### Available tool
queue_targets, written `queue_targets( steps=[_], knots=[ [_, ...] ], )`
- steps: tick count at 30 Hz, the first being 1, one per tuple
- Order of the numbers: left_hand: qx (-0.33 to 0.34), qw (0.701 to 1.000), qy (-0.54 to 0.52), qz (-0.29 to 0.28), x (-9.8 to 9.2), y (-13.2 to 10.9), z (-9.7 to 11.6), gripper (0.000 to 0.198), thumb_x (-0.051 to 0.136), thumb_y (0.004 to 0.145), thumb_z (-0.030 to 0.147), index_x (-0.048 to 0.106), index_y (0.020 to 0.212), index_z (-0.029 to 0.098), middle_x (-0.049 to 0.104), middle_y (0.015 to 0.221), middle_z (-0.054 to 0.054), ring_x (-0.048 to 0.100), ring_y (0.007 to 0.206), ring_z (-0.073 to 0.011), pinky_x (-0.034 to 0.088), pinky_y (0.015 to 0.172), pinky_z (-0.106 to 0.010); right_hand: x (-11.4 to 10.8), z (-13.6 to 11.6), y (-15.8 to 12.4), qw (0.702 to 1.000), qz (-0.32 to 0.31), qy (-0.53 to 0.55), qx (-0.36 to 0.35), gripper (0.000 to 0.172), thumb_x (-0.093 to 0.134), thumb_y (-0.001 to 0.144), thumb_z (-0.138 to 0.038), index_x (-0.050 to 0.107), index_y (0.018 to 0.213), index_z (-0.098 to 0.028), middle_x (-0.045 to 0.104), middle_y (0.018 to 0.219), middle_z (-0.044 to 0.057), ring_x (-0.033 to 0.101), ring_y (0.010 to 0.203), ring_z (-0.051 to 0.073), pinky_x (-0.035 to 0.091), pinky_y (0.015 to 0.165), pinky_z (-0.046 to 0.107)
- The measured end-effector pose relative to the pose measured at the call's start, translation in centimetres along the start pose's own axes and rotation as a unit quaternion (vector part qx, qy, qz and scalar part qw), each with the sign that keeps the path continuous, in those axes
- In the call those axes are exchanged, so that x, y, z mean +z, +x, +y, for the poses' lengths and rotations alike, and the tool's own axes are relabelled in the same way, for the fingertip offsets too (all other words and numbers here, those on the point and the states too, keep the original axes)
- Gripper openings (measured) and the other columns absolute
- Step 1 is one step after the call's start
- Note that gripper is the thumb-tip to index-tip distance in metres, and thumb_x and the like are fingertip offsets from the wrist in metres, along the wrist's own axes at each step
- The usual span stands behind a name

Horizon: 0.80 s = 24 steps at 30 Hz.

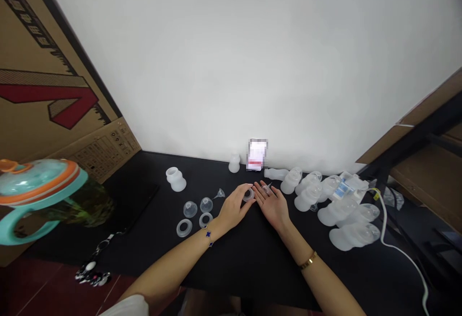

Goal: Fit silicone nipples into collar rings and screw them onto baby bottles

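My left hand [234,206] lies palm down on the black table [231,263], its fingertips at a small clear ring [248,195]. Whether it grips the ring I cannot tell. My right hand [273,205] rests beside it with fingers spread, close to a small clear plastic piece [266,189]. To the left stand clear domed cups [190,208], flat translucent rings [184,228] and a small clear funnel [219,194]. Several frosted silicone bottle-shaped pieces [337,211] lie in a cluster to the right.
A teal and orange lidded cup [36,186] intrudes at the left, in front of a cardboard box [46,66]. A white wall [231,66] backs the table, with a pixelated white packet [257,155] against it. A white cable [397,244] runs down the right.
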<state>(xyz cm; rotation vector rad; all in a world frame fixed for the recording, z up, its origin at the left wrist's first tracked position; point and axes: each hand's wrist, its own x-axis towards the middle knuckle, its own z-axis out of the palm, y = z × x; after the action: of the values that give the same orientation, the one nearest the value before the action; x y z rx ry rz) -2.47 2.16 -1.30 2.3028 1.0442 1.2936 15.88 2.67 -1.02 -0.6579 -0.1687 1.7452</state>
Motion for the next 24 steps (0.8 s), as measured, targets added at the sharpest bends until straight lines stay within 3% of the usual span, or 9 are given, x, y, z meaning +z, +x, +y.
queue_targets(
  steps=[5,10,14,18,24],
  knots=[
    [0.007,1.0,0.002,-0.006,0.3,-0.2,-0.2,0.042,0.052,0.101,0.033,0.045,0.141,0.024,0.06,0.137,-0.011,0.059,0.128,-0.0232,0.051,0.108,-0.043,-0.6,0.3,0.4,0.999,0.003,-0.033,-0.021,0.036,0.057,0.08,-0.013,0.067,0.115,-0.014,0.072,0.122,0.015,0.064,0.124,0.027,0.052,0.107,0.043],
    [0.002,1.0,0.005,-0.004,0.4,-0.1,-0.3,0.041,0.053,0.1,0.032,0.046,0.139,0.023,0.06,0.138,-0.01,0.057,0.13,-0.0227,0.05,0.11,-0.043,-0.9,0.4,0.4,0.993,-0.041,-0.087,-0.066,0.053,0.057,0.064,0.004,0.071,0.111,-0.017,0.073,0.123,0.009,0.064,0.125,0.024,0.042,0.117,0.042],
    [-0.002,1.0,0.006,-0.006,0.4,-0.1,-0.2,0.041,0.053,0.1,0.03,0.046,0.14,0.024,0.059,0.138,-0.01,0.057,0.131,-0.0226,0.05,0.111,-0.044,-1.3,0.6,0.7,0.988,-0.065,-0.115,-0.076,0.059,0.061,0.063,0.005,0.072,0.114,-0.023,0.072,0.127,0.006,0.056,0.135,0.025,0.039,0.119,0.046],
    [-0.005,1.0,0.005,-0.009,0.4,-0.1,-0.2,0.041,0.054,0.099,0.029,0.046,0.139,0.024,0.059,0.138,-0.01,0.057,0.131,-0.0227,0.05,0.111,-0.044,-1.6,0.7,1.1,0.987,-0.043,-0.132,-0.085,0.056,0.069,0.064,0.003,0.073,0.111,-0.026,0.069,0.132,0.003,0.048,0.141,0.025,0.04,0.119,0.045],
    [-0.01,1.0,0.005,-0.004,0.5,-0.1,-0.3,0.043,0.055,0.099,0.028,0.045,0.141,0.024,0.058,0.139,-0.01,0.056,0.132,-0.0224,0.049,0.112,-0.043,-1.4,0.8,1.1,0.987,-0.018,-0.135,-0.088,0.05,0.077,0.065,0.001,0.074,0.108,-0.025,0.07,0.13,0.003,0.054,0.136,0.024,0.045,0.116,0.04]
  ],
)
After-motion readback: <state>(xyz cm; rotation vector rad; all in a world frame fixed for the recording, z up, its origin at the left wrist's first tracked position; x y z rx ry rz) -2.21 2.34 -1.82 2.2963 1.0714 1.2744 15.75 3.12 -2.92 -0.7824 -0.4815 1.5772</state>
